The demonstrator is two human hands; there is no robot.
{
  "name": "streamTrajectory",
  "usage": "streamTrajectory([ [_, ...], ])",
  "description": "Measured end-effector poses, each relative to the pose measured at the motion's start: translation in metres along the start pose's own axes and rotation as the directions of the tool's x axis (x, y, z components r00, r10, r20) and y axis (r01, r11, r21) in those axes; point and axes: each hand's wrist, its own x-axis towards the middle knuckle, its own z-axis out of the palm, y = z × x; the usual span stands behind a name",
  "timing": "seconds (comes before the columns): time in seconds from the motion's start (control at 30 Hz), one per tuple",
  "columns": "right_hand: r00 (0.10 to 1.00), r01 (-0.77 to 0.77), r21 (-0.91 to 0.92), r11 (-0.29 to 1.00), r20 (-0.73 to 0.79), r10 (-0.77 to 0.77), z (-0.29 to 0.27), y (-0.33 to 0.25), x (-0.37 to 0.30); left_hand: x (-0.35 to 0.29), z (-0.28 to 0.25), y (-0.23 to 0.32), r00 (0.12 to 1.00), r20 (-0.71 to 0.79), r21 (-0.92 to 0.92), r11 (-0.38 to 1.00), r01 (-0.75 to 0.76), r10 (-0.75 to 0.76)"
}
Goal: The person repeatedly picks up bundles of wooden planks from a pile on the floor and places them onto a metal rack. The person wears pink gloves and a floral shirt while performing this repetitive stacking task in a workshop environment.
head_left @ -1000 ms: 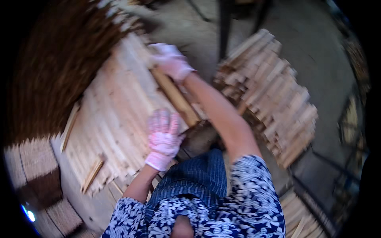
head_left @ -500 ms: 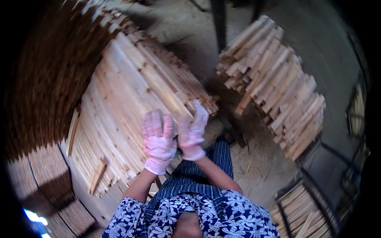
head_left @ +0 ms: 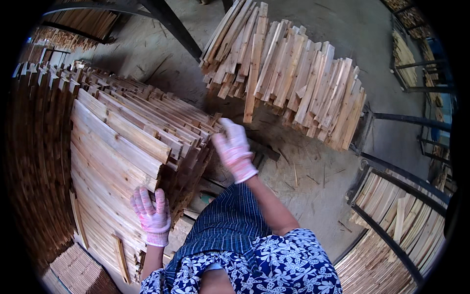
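Observation:
My left hand point(head_left: 152, 215), in a white and pink knit glove, rests with fingers stretched out at the near ends of the wooden boards point(head_left: 115, 164) that lie side by side on a broad stack. Nothing shows in its grasp. My right hand point(head_left: 234, 149), gloved alike, is raised beside the right end of a stepped pile of wooden strips point(head_left: 169, 117). Its fingers are extended and apart, with nothing between them; whether the fingertips touch the strip ends I cannot tell. One board point(head_left: 132, 139) sits on top, its near end above the left hand.
Across the floor stands another pile of loose strips point(head_left: 298, 73) with uneven ends. A dark metal frame point(head_left: 387, 230) holds more strips at lower right. Tall stacked wood point(head_left: 36, 157) walls the left side, with a strapped bundle point(head_left: 78, 269) below. A dark post point(head_left: 171, 27) slants at the top.
The view has turned to the right, so the stacks sit further left. My hands, close together before, are now apart, the right one further out toward the strip ends.

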Motion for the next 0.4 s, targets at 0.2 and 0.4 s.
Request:
streamTrajectory([
  [0.2,0.917,-0.387,-0.243,0.889,0.002,0.399,-0.058,0.228,0.04,0.076,-0.063,0.069,0.996,0.082,-0.235,0.97,0.061,-0.042],
  [0.4,0.554,-0.828,-0.076,0.556,-0.263,0.79,-0.08,0.357,0.156,0.192,0.094,0.188,0.881,0.474,-0.801,0.413,0.433,-0.006],
])
